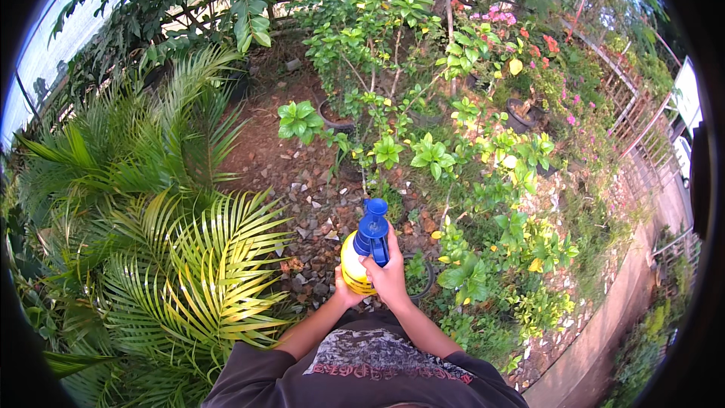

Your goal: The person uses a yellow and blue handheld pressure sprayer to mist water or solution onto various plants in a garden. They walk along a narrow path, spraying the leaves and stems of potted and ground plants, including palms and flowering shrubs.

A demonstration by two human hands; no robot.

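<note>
A garden pump sprayer (352, 266) with a yellow bottle and a blue pump head is held up in front of my chest, its blue nozzle pointing away from me. My right hand (388, 276) is closed around the blue handle at the neck. Against the lower side of the bottle, my left hand (347, 292) grips from below, its fingers partly hidden behind the yellow body. Just beyond the sprayer stands a leafy green shrub (387, 151) growing over stony ground.
Feathery palm fronds (200, 272) crowd in on my left. A dark plant pot (430, 278) sits close by my right hand, and another pot (521, 116) stands farther off. Broken stones (310, 215) cover the soil ahead. A concrete path (604, 317) and metal railings run along the right.
</note>
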